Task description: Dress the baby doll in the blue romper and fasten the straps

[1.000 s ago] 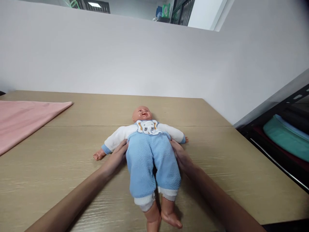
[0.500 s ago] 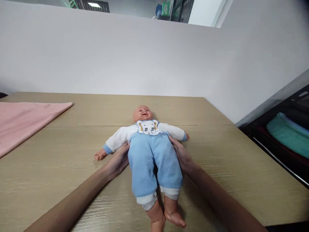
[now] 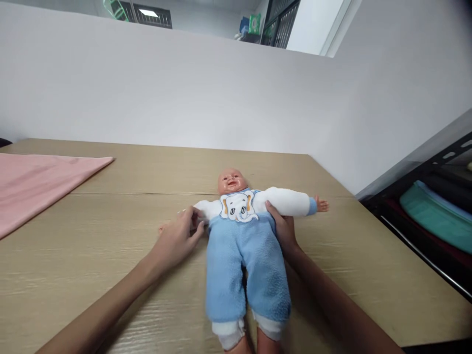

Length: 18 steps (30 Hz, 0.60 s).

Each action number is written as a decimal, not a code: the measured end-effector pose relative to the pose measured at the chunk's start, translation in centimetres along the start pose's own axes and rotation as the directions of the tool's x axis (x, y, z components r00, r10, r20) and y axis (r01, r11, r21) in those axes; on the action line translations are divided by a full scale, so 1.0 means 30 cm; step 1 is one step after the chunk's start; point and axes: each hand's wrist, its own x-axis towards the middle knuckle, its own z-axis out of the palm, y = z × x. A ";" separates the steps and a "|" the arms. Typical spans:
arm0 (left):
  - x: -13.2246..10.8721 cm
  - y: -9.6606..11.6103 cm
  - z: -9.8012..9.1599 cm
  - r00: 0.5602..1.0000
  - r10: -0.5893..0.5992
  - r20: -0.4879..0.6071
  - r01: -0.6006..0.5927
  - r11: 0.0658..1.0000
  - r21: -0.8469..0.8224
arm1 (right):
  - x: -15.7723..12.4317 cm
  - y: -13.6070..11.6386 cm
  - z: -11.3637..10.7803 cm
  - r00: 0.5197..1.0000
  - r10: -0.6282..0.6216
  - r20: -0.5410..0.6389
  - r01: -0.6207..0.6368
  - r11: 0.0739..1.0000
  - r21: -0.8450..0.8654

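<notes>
A baby doll [image 3: 243,246] lies face up on the table, its head away from me and its feet cut off by the lower edge. It wears a white and blue fleece suit with an elephant face on the chest. My left hand [image 3: 179,238] is curled over the sleeve on the left, fingers bent across it and thumb on the near side; most of that sleeve and the doll's hand are hidden. My right hand [image 3: 283,228] grips the doll's other side below the armpit, thumb on the front and fingers behind. The arm above it stretches out sideways.
A pink cloth [image 3: 44,184] lies flat at the left of the wooden table [image 3: 129,295]. Behind the table stands a white wall [image 3: 184,93] with a window opening above. On the right, a dark rack [image 3: 416,246] holds folded green fabric [image 3: 435,216].
The doll has shifted right in view, and its right-hand arm has swung up and outward. My left hand has moved from the doll's side onto its sleeve; my right hand still grips the side.
</notes>
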 end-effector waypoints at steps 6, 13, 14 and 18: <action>0.123 0.090 -0.036 0.983 0.174 -0.052 -0.169 0.767 -0.619 | 0.052 -0.216 0.124 0.931 -0.293 0.218 0.358 0.851 -0.385; 0.283 0.121 0.011 0.993 0.102 -0.052 -0.092 0.443 -0.892 | 0.054 -0.300 0.342 0.644 -0.315 0.698 0.671 0.671 -0.316; 0.295 0.104 0.013 0.996 0.074 -0.054 -0.081 0.441 -0.894 | 0.050 -0.296 0.360 0.611 -0.293 0.736 0.641 0.728 -0.243; 0.307 0.035 0.009 0.995 -0.068 -0.066 -0.039 0.342 -0.939 | 0.029 -0.271 0.392 0.517 -0.216 0.828 0.381 0.925 0.003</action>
